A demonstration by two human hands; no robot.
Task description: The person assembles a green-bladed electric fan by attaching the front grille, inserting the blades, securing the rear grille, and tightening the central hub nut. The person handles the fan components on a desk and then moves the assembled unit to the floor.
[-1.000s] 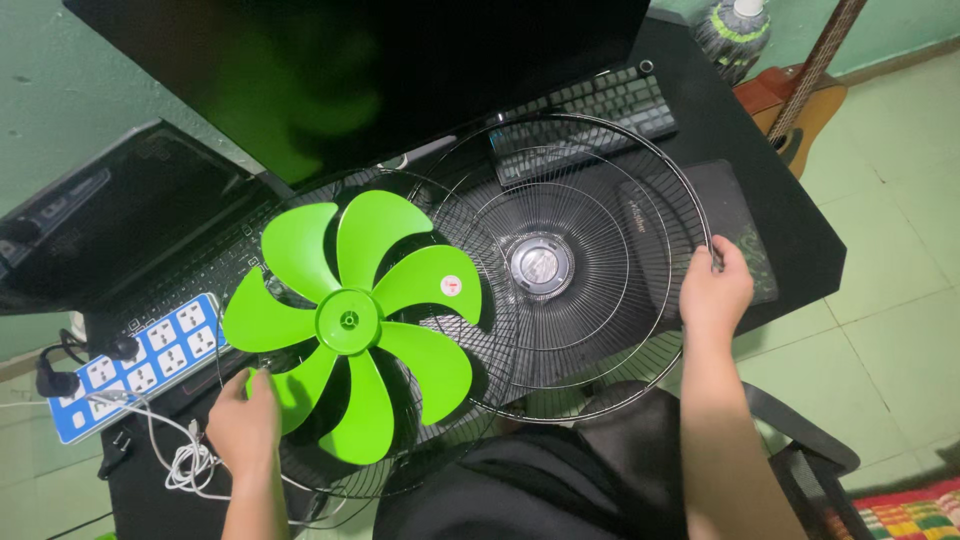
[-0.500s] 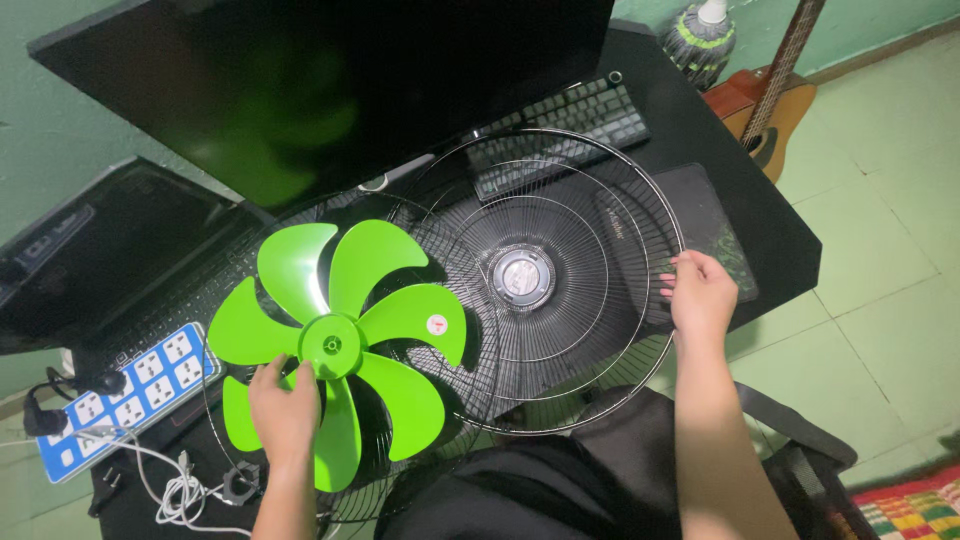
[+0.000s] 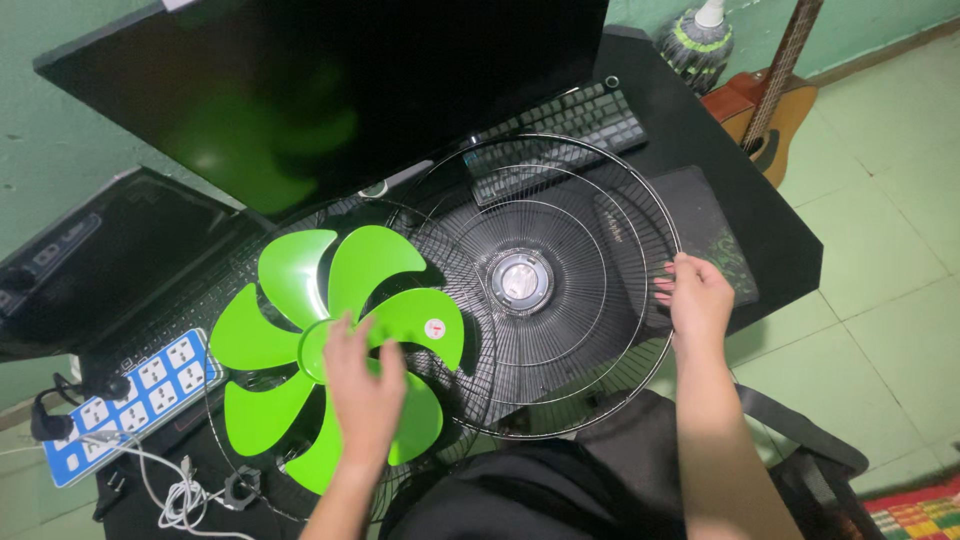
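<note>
A bright green fan blade (image 3: 290,330) with several lobes lies on a black wire rear grille (image 3: 470,330) on the dark desk. My left hand (image 3: 362,385) rests on the blade's hub, fingers spread over it. To the right lies the round front grille (image 3: 560,210) with a silver centre cap (image 3: 520,281). My right hand (image 3: 693,300) holds the front grille's right rim, fingers curled around the wire.
A large dark monitor (image 3: 330,90) stands at the back, with a keyboard (image 3: 560,125) and a mouse pad (image 3: 705,220) under the grille. A blue power strip (image 3: 120,395) and white cable (image 3: 180,485) lie at the left. A guitar (image 3: 770,100) leans at the right.
My left hand has moved from the blade's lower left edge up and right onto the hub. My right hand has stayed on the front grille's rim, shifting slightly down it.
</note>
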